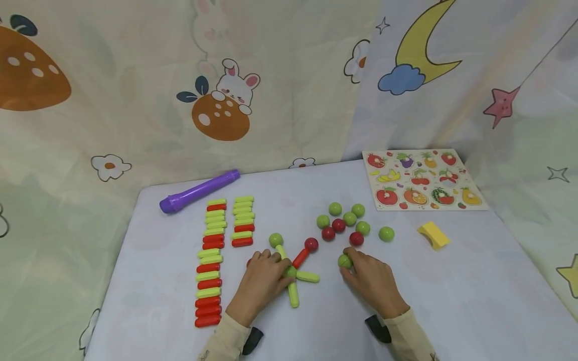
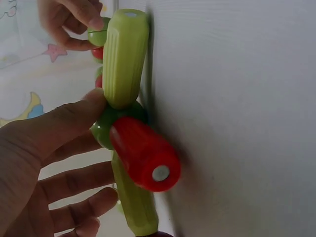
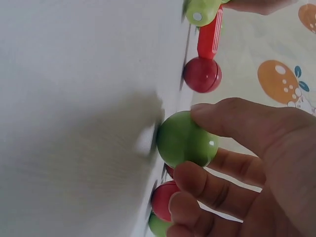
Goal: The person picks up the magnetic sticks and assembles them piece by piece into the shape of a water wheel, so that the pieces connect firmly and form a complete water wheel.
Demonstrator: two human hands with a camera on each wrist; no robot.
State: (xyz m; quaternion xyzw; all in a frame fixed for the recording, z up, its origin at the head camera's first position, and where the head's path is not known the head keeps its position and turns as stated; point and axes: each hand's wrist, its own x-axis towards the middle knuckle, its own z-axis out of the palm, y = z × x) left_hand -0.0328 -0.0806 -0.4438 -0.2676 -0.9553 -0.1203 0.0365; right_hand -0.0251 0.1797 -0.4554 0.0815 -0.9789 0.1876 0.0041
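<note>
a printed cloth (image 1: pixel 293 115) hangs behind a white table (image 1: pixel 149 260). from the head, the left hand (image 1: pixel 263 276) holds the middle ball (image 1: pixel 290 272) of a ball-and-stick shape (image 1: pixel 294 295); the right hand (image 1: pixel 372 278) pinches a green ball (image 1: pixel 345 261), with loose balls (image 1: pixel 356 238) beyond it. in the left wrist view, thumb and forefinger flank the middle ball, other fingers loosely bent. in the right wrist view, thumb and fingertips grip the green ball; it looks light, hard and slick, probably best pinched across its widest part
</note>
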